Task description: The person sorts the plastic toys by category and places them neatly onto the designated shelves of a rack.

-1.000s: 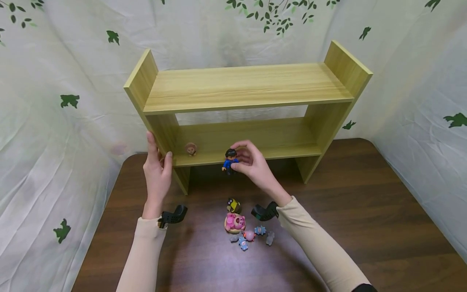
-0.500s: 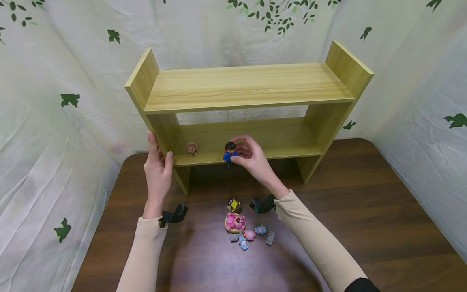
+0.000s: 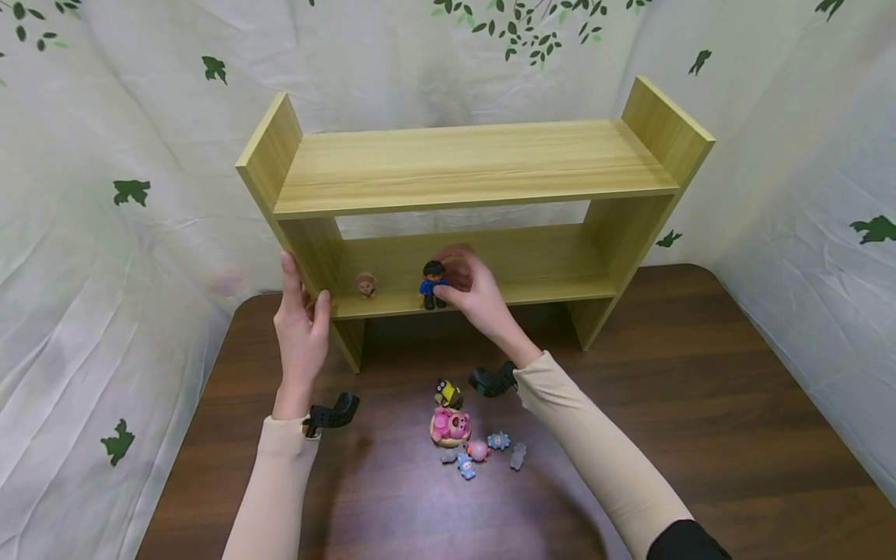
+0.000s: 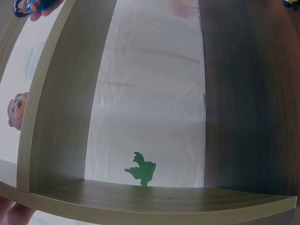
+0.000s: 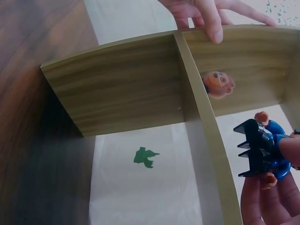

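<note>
In the head view my right hand (image 3: 477, 294) pinches a toy figure (image 3: 432, 286) with black hair, a blue top and dark legs, thumb in front. It is upright at the front of the wooden shelf's lower board (image 3: 532, 292); whether its feet touch is unclear. The right wrist view shows the legs of the figure (image 5: 262, 149) near the board's edge. My left hand (image 3: 302, 334) holds the left side panel (image 3: 308, 253), its thumb over the front edge and fingers along the outside. A small brown bear-like figure (image 3: 366, 285) stands at the board's left end.
On the dark wooden table (image 3: 700, 404) lie several small toys: a yellow and black one (image 3: 449, 393), a pink bear (image 3: 450, 427), a pink ball-like one (image 3: 478, 450), blue ones (image 3: 466, 466) and grey ones (image 3: 518, 456). The upper board (image 3: 462, 163) overhangs the lower one.
My right hand has raised the blue-topped figure and moved it inward, from before the lower board's front edge to just above or on the board. The left hand stays on the side panel.
</note>
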A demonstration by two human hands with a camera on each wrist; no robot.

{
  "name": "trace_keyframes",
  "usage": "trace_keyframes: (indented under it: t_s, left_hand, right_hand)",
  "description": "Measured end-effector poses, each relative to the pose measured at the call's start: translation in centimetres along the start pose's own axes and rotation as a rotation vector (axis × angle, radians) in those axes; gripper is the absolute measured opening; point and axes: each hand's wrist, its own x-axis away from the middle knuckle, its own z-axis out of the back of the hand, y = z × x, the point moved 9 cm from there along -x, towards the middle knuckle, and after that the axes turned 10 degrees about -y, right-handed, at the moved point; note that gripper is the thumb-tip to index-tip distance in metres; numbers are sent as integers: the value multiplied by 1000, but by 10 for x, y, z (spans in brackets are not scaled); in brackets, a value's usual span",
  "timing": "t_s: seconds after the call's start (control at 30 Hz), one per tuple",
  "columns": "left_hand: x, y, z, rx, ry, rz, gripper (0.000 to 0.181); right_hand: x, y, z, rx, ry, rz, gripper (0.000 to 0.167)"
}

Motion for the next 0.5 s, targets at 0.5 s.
trace_keyframes:
  t_s: [0.5]
  left_hand:
    - [-1, 2, 1, 22, 3, -14, 78]
  right_hand:
    - [-9, -23, -9, 57, 11, -60, 37]
